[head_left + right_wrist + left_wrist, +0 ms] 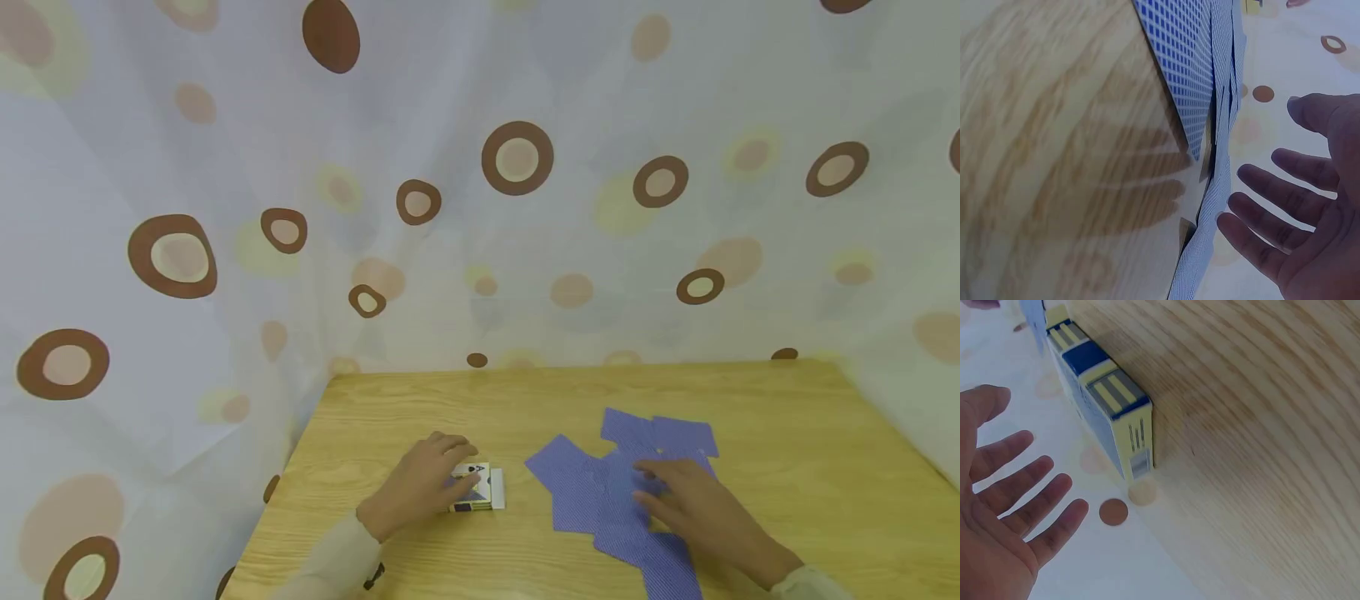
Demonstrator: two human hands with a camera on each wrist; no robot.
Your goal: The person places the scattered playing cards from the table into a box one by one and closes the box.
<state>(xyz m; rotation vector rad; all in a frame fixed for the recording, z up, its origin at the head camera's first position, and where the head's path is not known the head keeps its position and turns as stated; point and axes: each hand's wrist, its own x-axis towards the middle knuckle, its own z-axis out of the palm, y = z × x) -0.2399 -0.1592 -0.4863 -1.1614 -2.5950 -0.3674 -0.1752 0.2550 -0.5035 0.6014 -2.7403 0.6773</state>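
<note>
A playing card box (pixel 482 483) with a pale flap (pixel 498 488) sticking out lies on the wooden table. My left hand (pixel 423 483) hovers over its left part, fingers apart and relaxed. In the left wrist view the box (pixel 1100 387) shows its striped side, and the hand (pixel 1010 506) holds nothing. Blue-backed playing cards (pixel 577 500) are spread face down, overlapping, to the right of the box. Above their right part is my right hand (pixel 693 508), with loose fingers. The right wrist view shows that hand (pixel 1310 206) over the cards (pixel 1179 56), with nothing in it.
The wooden table (pixel 810 450) reaches back to a white curtain (pixel 600 242) with brown and beige circles. The curtain also hangs along the left and right sides. A small dark object (pixel 374 576) sits by the left forearm.
</note>
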